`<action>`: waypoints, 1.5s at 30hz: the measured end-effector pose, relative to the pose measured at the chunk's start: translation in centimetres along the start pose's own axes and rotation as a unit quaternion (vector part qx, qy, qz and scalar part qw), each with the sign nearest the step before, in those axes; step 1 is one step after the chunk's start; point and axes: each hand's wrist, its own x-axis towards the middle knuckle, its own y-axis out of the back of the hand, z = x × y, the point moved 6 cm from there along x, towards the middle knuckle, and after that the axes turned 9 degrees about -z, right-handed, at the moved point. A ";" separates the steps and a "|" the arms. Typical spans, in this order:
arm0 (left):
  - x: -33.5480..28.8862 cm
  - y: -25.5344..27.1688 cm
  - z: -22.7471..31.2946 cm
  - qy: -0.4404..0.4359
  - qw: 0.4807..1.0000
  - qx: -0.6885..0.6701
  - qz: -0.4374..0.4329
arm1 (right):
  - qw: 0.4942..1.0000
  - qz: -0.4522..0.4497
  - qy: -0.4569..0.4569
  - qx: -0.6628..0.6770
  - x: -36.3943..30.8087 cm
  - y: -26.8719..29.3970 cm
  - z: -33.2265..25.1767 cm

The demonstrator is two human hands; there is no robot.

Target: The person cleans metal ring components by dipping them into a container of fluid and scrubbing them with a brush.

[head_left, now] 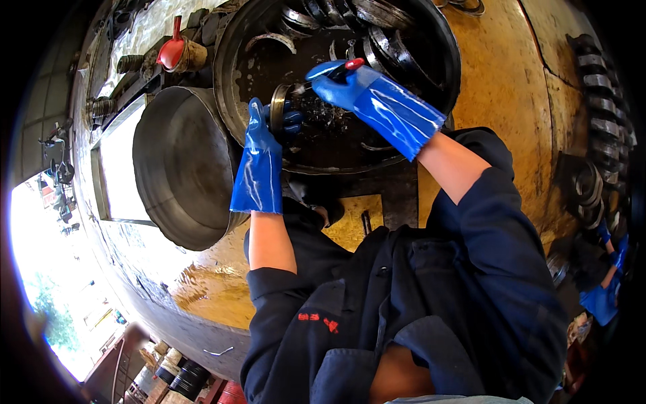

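Both my hands wear long, wet blue rubber gloves over a wide round pan [227,81] of dark liquid. My left hand [264,128] is closed round a curved metal bearing shell [278,108], which stands on edge with its fingers behind it. In my right hand [336,86] is a red-handled tool [354,63] that looks like a brush. Its working end is close to the shell's upper right edge, and drops splash below it. Several more bearing shells [383,50] lie along the pan's far and right sides. One curved shell [271,42] rests apart at the far left.
A deep round metal tub [185,168] stands left of the pan. Beyond it, a red scoop [172,50] sits on a small bucket [193,57]. At the far right are a row of metal parts [599,101] and another person in blue gloves [609,283].
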 end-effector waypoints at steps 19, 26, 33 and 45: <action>-3.0 1.0 1.3 -0.064 0.994 -0.051 0.067 | 0.987 0.120 0.048 0.093 -3.5 2.6 -2.0; -2.1 1.5 3.1 -0.193 0.969 -0.141 0.059 | 0.970 0.100 0.006 0.223 -3.5 -0.9 4.1; -2.4 1.5 3.8 -0.198 0.970 -0.139 -0.015 | 0.941 -0.030 -0.146 0.303 -4.3 -1.9 0.2; -3.0 1.0 5.7 -0.268 0.948 0.169 -0.031 | 0.992 0.069 -0.107 0.012 -2.4 0.1 -1.7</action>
